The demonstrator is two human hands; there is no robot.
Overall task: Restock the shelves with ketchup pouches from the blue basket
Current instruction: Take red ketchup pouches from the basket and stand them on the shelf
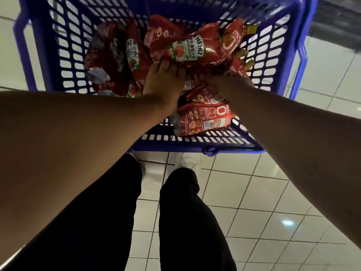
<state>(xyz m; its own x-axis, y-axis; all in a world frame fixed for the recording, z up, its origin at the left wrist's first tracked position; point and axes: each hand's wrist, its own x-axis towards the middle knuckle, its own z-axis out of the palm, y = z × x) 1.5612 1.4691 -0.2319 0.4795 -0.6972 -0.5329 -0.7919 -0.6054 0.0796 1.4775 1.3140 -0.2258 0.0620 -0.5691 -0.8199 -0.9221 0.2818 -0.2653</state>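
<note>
**Both hands down among the ketchup pouches**

Both hands reached into the blue basket point(46, 45), which stood on the tiled floor point(254, 202) ahead of dark trouser legs point(185, 222). Red ketchup pouches point(115, 57) lay heaped inside it. Left hand point(163, 80) gripped the edge of the top pouch point(187, 46); right hand point(232, 84) curled its fingers into the pouches beneath.

The person's forearms point(82, 133) are bare, with no sleeves, watch or jewellery showing on them. Loose black trousers point(185, 222) cover both legs. A white shoe point(188, 161) shows below them.
</note>
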